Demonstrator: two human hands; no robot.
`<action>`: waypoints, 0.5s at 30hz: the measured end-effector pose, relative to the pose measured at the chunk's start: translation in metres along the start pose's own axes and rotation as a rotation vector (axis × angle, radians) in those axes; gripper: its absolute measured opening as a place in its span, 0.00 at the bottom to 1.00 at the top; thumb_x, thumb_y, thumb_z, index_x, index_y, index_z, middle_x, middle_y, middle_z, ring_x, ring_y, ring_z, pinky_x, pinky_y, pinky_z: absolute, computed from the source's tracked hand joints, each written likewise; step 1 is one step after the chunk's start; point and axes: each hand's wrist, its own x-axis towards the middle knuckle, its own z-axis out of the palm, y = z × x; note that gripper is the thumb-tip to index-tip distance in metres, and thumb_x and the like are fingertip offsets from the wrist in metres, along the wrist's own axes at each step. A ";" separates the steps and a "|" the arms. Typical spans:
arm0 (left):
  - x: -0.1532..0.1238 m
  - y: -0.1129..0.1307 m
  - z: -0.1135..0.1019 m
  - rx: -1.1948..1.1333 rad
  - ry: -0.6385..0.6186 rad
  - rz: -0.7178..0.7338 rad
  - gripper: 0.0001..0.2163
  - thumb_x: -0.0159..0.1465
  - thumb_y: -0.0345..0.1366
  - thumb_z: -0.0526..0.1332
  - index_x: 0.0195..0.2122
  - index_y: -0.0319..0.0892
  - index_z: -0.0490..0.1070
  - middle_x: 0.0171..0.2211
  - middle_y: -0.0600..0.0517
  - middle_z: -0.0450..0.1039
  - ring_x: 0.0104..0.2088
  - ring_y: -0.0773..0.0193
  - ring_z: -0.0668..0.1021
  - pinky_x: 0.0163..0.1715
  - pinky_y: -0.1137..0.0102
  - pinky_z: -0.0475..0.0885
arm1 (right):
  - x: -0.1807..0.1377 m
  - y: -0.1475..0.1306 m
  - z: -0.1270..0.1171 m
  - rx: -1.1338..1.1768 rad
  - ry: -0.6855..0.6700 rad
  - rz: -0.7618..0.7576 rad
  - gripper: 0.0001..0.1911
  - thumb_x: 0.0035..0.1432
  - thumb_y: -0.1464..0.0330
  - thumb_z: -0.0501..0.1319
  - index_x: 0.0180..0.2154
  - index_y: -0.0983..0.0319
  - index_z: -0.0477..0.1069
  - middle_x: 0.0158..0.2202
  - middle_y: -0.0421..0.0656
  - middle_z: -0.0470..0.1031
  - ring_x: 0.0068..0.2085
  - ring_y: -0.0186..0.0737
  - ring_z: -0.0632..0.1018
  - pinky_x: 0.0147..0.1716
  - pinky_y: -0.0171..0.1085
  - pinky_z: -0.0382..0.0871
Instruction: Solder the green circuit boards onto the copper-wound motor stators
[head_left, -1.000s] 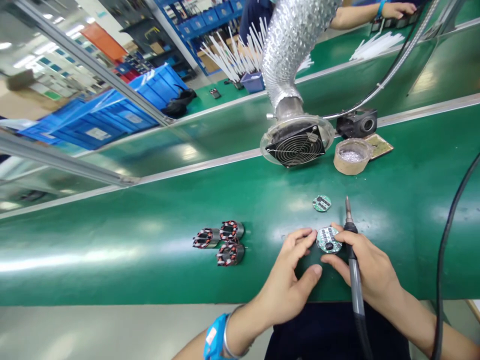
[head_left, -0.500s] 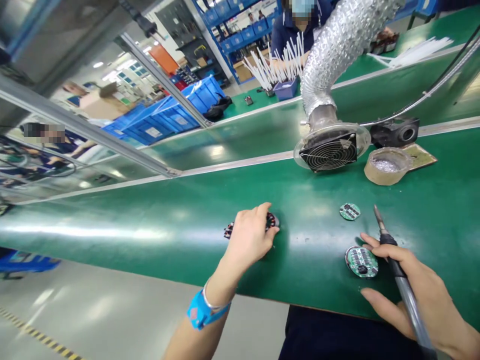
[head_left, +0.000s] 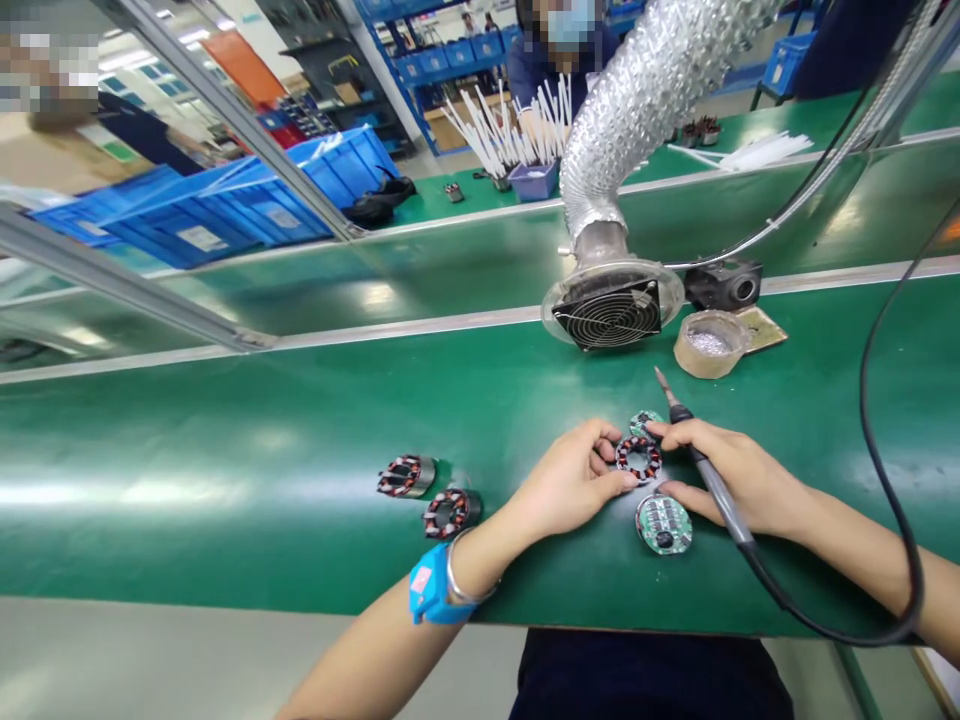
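My left hand point(head_left: 568, 483) pinches a wound motor stator point(head_left: 638, 457) with red and copper coils, holding it on the green bench. My right hand point(head_left: 733, 475) grips a soldering iron point(head_left: 694, 445), its tip pointing up and away, and its fingers also touch the stator. A round green circuit board point(head_left: 664, 523) lies just in front of both hands. A second small round board point(head_left: 643, 420) is partly hidden behind the stator. Two more stators point(head_left: 407, 475) point(head_left: 450, 512) lie to the left of my left wrist, which wears a blue strap.
A fume extractor fan point(head_left: 609, 312) on a silver flexible duct point(head_left: 645, 95) stands behind the hands. Beside it sit a tape roll holding solder dross point(head_left: 706, 345) and a black holder point(head_left: 724, 285). A black cable point(head_left: 885, 480) loops at right. A person sits at the far bench.
My left hand reached left to the group of stators, picked one up and brought it back to the right hand. The round board now lies in front of the hands.
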 end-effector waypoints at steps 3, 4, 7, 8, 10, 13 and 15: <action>0.002 -0.003 0.000 -0.323 -0.061 -0.087 0.19 0.55 0.35 0.68 0.45 0.41 0.63 0.29 0.59 0.64 0.23 0.72 0.74 0.25 0.73 0.73 | 0.013 0.004 0.004 0.055 -0.065 -0.013 0.20 0.55 0.68 0.66 0.47 0.58 0.61 0.51 0.48 0.75 0.50 0.44 0.78 0.45 0.40 0.76; 0.003 -0.003 0.000 -0.418 -0.071 -0.106 0.20 0.54 0.35 0.68 0.45 0.40 0.63 0.28 0.60 0.64 0.22 0.72 0.75 0.24 0.73 0.73 | 0.017 0.005 0.006 0.072 -0.075 -0.017 0.20 0.55 0.69 0.66 0.47 0.58 0.61 0.50 0.47 0.75 0.49 0.44 0.79 0.44 0.40 0.76; 0.006 -0.006 -0.003 -0.520 -0.048 -0.153 0.15 0.55 0.38 0.67 0.39 0.38 0.65 0.23 0.58 0.68 0.19 0.71 0.73 0.20 0.75 0.71 | 0.020 0.007 0.010 0.084 -0.059 -0.030 0.19 0.54 0.70 0.66 0.46 0.58 0.62 0.48 0.46 0.76 0.46 0.42 0.79 0.42 0.38 0.75; 0.007 -0.007 -0.005 -0.505 -0.015 -0.164 0.14 0.55 0.40 0.66 0.36 0.38 0.66 0.20 0.58 0.68 0.17 0.72 0.72 0.18 0.77 0.68 | 0.019 0.008 0.010 0.082 -0.048 -0.037 0.19 0.54 0.70 0.66 0.46 0.58 0.62 0.48 0.46 0.76 0.45 0.42 0.79 0.42 0.38 0.75; 0.008 -0.011 -0.010 -0.470 0.083 -0.176 0.14 0.56 0.43 0.65 0.32 0.39 0.65 0.16 0.58 0.67 0.13 0.73 0.68 0.13 0.78 0.63 | 0.016 0.009 0.009 0.088 -0.036 -0.055 0.18 0.55 0.70 0.65 0.46 0.58 0.62 0.48 0.46 0.76 0.46 0.41 0.79 0.43 0.39 0.74; 0.009 -0.015 -0.017 -0.465 0.267 -0.165 0.16 0.56 0.47 0.64 0.32 0.41 0.63 0.13 0.60 0.65 0.11 0.73 0.63 0.11 0.78 0.56 | 0.010 0.012 0.002 0.118 -0.069 -0.067 0.20 0.55 0.69 0.64 0.48 0.57 0.61 0.49 0.47 0.76 0.48 0.43 0.77 0.47 0.42 0.73; 0.010 -0.015 -0.019 -0.461 0.362 -0.143 0.16 0.56 0.49 0.63 0.31 0.41 0.63 0.13 0.62 0.62 0.12 0.74 0.61 0.12 0.78 0.54 | 0.009 0.015 -0.005 0.132 -0.105 -0.037 0.23 0.54 0.71 0.63 0.50 0.57 0.60 0.52 0.47 0.74 0.52 0.45 0.76 0.50 0.44 0.71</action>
